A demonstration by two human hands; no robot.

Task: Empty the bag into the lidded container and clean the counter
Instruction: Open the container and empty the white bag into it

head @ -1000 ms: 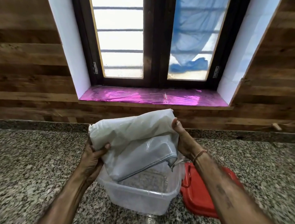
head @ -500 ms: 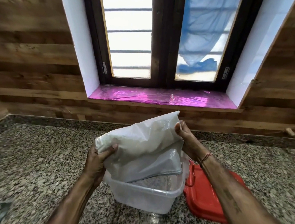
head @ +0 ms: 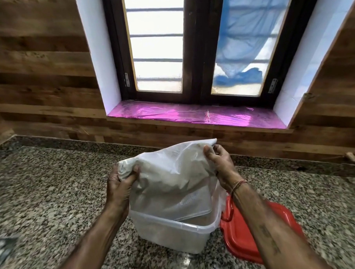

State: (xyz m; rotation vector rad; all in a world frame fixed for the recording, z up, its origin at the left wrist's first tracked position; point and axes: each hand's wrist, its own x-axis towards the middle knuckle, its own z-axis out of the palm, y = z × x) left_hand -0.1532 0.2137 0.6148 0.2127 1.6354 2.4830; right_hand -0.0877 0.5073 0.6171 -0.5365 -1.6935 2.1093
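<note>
Two hands: your left hand (head: 120, 187) grips the lower left corner of the bag, fingers curled into bunched plastic; your right hand (head: 218, 165) pinches the higher right corner.
Container: a clear tub (head: 173, 234) stands on the counter directly under your hands, with its top uncovered.
Lid: a red lid (head: 248, 233) lies flat, touching the tub's right side, under your right forearm.
Bag: a white, translucent bag (head: 174, 175) is upended, closed end up, mouth down inside the tub.
Key relation: the bag's long axis runs nearly upright between your hands and the tub; the left hand is lower and nearer you.
Contents: I cannot tell how much is left.
Counter: speckled granite (head: 53, 190) runs to the wall.
Beyond: a pink sill (head: 192, 115) sits below a window.
</note>
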